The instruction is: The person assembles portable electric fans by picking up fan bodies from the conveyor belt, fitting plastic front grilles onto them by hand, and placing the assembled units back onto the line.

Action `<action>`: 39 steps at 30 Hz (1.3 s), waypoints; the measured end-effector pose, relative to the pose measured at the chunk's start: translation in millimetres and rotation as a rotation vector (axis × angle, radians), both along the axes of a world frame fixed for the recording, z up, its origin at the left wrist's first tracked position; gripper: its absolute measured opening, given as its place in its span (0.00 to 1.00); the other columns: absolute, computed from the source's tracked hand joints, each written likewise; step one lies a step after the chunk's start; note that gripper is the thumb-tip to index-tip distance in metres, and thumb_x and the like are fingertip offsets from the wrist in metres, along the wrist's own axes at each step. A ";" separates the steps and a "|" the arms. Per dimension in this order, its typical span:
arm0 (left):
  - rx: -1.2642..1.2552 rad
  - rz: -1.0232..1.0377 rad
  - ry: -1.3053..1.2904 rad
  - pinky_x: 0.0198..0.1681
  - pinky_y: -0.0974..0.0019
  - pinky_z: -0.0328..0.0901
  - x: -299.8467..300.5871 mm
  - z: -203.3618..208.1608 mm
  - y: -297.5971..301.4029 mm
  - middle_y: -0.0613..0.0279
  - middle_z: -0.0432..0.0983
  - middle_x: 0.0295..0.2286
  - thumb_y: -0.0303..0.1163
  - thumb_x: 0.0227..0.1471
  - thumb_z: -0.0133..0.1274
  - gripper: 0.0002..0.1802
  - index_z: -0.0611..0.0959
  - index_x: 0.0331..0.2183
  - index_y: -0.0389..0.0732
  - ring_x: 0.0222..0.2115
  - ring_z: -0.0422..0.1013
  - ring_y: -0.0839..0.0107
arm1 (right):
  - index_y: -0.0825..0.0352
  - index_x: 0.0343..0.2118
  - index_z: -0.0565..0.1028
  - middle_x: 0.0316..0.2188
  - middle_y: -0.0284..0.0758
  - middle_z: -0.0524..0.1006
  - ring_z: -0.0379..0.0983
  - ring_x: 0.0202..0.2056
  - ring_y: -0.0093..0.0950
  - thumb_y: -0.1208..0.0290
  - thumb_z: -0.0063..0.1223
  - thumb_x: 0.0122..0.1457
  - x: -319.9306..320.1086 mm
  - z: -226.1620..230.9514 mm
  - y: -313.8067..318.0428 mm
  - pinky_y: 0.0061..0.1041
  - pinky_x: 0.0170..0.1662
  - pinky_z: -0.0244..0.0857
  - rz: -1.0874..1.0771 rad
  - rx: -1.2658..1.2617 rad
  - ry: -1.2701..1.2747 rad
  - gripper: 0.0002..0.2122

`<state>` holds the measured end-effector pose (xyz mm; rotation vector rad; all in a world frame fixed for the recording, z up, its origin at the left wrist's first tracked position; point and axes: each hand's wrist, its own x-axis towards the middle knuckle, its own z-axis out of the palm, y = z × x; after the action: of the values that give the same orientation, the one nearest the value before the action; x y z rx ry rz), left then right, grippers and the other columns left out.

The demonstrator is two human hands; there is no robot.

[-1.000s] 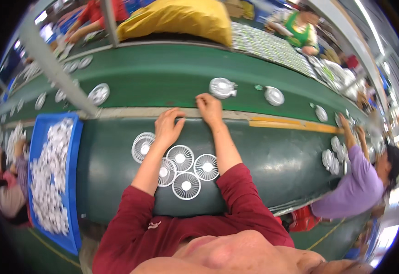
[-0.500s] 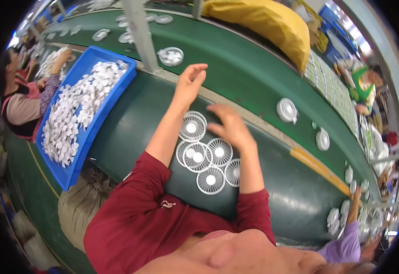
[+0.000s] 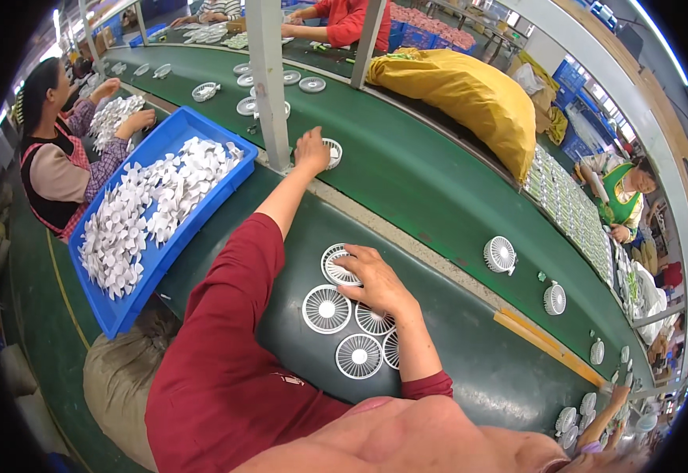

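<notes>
My left hand (image 3: 312, 151) is stretched out over the green conveyor belt, its fingers closed round the left side of a white round fan housing (image 3: 334, 154), partly hidden by the hand. My right hand (image 3: 381, 281) is on the worktop in front of me, thumb and curved fingers at the right rim of a white spoked fan grille (image 3: 333, 266). Nearer my body lie more grilles: one at the left (image 3: 327, 309), one in front (image 3: 359, 356) and others partly under my right hand and forearm.
A blue tray (image 3: 178, 225) of white fan blades stands left, with a person beyond it. A grey post (image 3: 269, 87) rises near my left hand. Fan housings (image 3: 500, 255) sit along the belt. A yellow sack (image 3: 462, 94) lies behind it. Other people work around the line.
My left hand has gone from open above the belt edge to the fan housing. My right hand has come down onto a grille. The view has shifted, and fewer grilles overlap.
</notes>
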<state>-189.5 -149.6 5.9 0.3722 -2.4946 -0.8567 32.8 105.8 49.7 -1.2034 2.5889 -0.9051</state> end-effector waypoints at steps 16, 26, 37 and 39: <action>-0.087 -0.123 0.089 0.42 0.49 0.67 32.8 -22.1 0.7 0.46 0.78 0.31 0.32 0.49 0.55 0.12 0.75 0.36 0.38 0.36 0.74 0.48 | 0.67 0.42 0.78 0.39 0.39 0.79 0.73 0.43 0.38 0.72 0.58 0.53 -18.8 21.0 19.6 0.33 0.47 0.65 -0.296 -0.409 0.096 0.13; 0.473 -0.393 0.260 0.37 0.62 0.69 61.4 -20.1 52.1 0.53 0.79 0.30 0.32 0.55 0.54 0.11 0.74 0.37 0.36 0.32 0.76 0.61 | 0.72 0.41 0.76 0.29 0.33 0.78 0.73 0.26 0.18 0.70 0.57 0.58 -24.8 11.8 26.7 0.20 0.29 0.70 -0.475 -0.682 -0.076 0.11; 1.926 -1.001 -0.086 0.54 0.55 0.65 155.3 32.5 149.4 0.54 0.71 0.50 0.38 0.61 0.45 0.21 0.70 0.53 0.40 0.51 0.69 0.63 | 0.66 0.54 0.68 0.43 0.37 0.76 0.75 0.40 0.26 0.77 0.58 0.54 -24.9 30.7 35.3 0.25 0.40 0.72 -0.693 -0.849 0.115 0.23; 1.914 -0.991 -0.188 0.50 0.57 0.68 157.8 37.8 151.2 0.61 0.74 0.46 0.46 0.63 0.42 0.23 0.71 0.53 0.43 0.48 0.71 0.67 | 0.66 0.55 0.68 0.48 0.41 0.73 0.72 0.46 0.33 0.78 0.56 0.54 -26.0 27.0 38.2 0.33 0.52 0.65 -0.711 -0.669 0.342 0.24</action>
<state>-31.7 1.6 43.6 -0.3420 -0.9218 -3.3863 6.8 144.0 76.7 -0.5072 3.1724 -1.9685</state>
